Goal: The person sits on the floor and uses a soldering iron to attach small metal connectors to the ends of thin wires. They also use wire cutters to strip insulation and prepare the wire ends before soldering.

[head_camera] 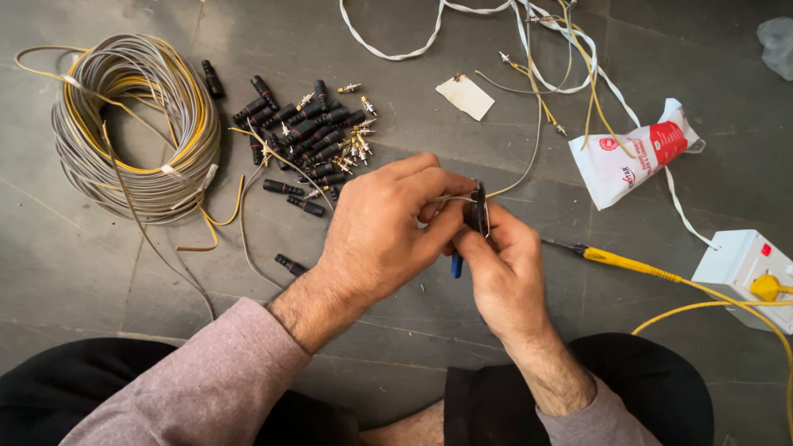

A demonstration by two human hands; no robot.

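My left hand (384, 231) pinches a thin grey and yellow wire (516, 182) at its end, near the middle of the view. My right hand (504, 272) grips a small dark tool with blue handles (477, 213), held upright against the wire's tip. The two hands touch each other above the grey floor. The tool's jaws are mostly hidden by my fingers. A pile of black connector shells and small metal pins (310, 132) lies just beyond my left hand.
A large coil of grey and yellow cable (132, 124) lies at the left. A white and red packet (636, 153), a paper tag (465, 97), loose white cords (529, 25), a yellow-handled soldering iron (619, 260) and a white socket box (743, 272) lie at the right.
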